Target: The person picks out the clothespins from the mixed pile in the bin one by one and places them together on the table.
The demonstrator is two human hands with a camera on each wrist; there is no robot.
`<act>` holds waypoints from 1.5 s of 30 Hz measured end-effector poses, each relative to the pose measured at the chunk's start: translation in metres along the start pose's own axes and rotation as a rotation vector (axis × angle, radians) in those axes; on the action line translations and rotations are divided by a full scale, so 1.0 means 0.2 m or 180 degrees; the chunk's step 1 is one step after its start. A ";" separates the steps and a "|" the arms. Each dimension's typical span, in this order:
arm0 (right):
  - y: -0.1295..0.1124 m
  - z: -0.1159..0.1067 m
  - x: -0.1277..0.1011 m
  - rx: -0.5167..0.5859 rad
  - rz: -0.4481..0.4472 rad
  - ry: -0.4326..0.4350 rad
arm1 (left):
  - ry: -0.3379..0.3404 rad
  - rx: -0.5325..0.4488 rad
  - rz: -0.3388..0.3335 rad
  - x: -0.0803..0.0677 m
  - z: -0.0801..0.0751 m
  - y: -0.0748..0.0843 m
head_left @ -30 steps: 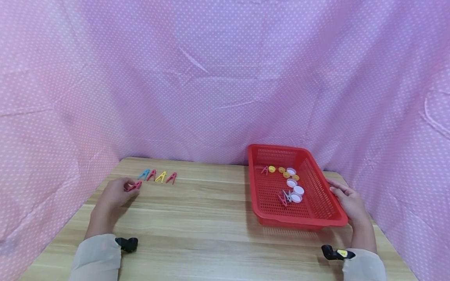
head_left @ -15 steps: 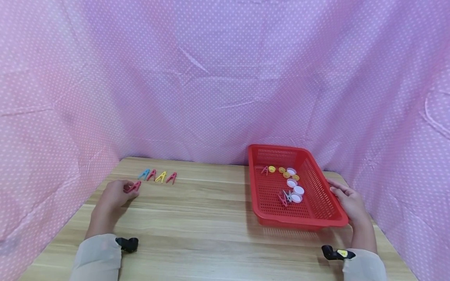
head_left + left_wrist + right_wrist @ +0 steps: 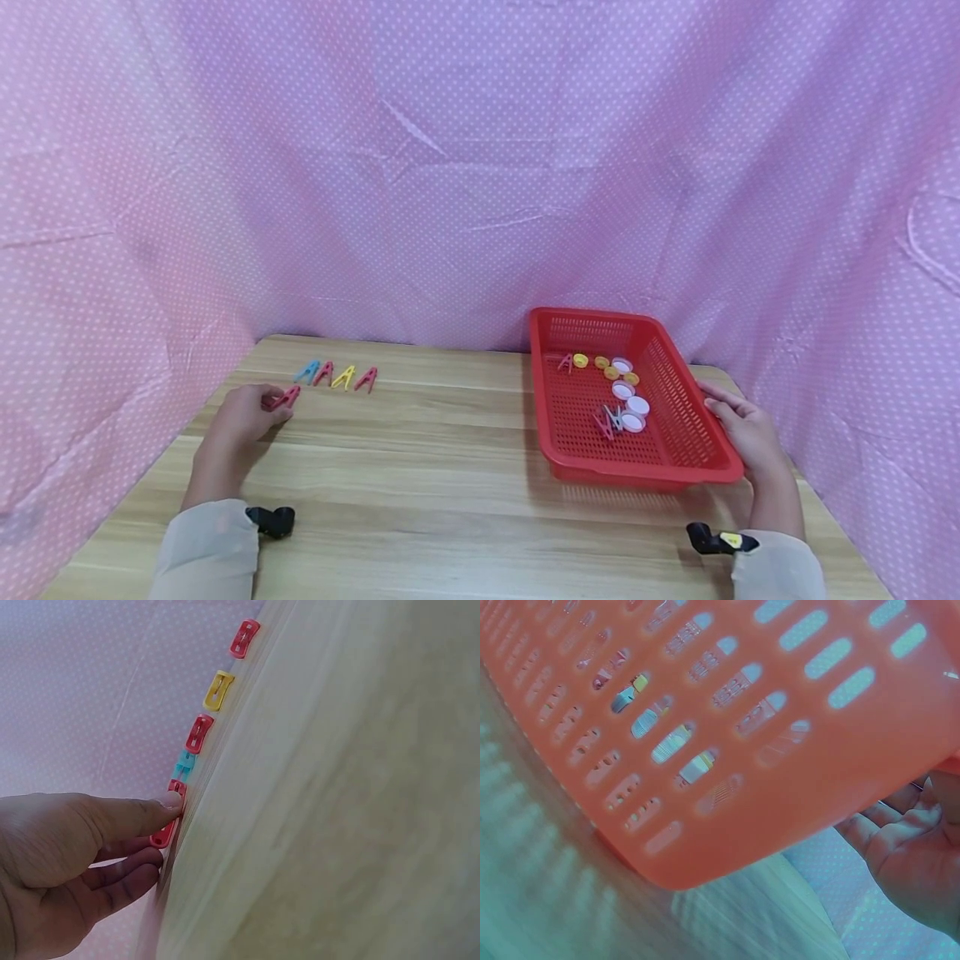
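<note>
A: Wooden table [image 3: 420, 492], dotted curtain [image 3: 480, 167] behind. Grip status?

B: Left hand [image 3: 246, 412] pinches a red peg [image 3: 287, 397], far left; right hand [image 3: 753, 439] holds the red basket [image 3: 637, 472] by its right rim.

A: Handling?

B: Peg probably light, stiff, sprung: hold its flat sides. Four pegs [image 3: 343, 377] stand just beyond, towards the far edge; bare wood runs right to the basket.

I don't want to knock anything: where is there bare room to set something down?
Bare table lies widest between the left hand and the red basket. Farther back, it is bare between the clothespins and the basket. Crowded: the far left, around those clothespins and the left hand, and the right, where the right hand holds the basket.
</note>
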State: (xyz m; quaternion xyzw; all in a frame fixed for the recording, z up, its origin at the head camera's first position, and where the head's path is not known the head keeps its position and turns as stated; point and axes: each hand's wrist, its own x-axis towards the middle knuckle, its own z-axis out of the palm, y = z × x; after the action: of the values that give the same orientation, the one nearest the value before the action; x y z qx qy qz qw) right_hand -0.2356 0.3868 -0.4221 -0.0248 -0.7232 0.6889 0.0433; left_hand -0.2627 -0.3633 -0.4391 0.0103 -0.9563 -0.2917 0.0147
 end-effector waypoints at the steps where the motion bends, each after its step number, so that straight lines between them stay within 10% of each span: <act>1: 0.00 0.00 0.00 -0.0003 0.0005 0.0003 | 0.0001 0.0001 0.0006 0.00 0.00 0.00; 19: -0.01 0.00 -0.01 -0.0175 0.0020 0.0012 | 0.0006 0.0163 0.0101 0.01 -0.05 0.08; 45: -0.02 0.01 -0.01 -0.0277 0.0256 0.0123 | 0.0260 0.0711 0.1820 0.21 0.03 0.62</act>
State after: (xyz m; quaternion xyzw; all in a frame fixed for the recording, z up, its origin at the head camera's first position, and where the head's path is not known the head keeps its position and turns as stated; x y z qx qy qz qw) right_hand -0.2341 0.3847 -0.4192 -0.0691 -0.7499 0.6573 0.0284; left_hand -0.3058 -0.2595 -0.3739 -0.2459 -0.9452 -0.1681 0.1334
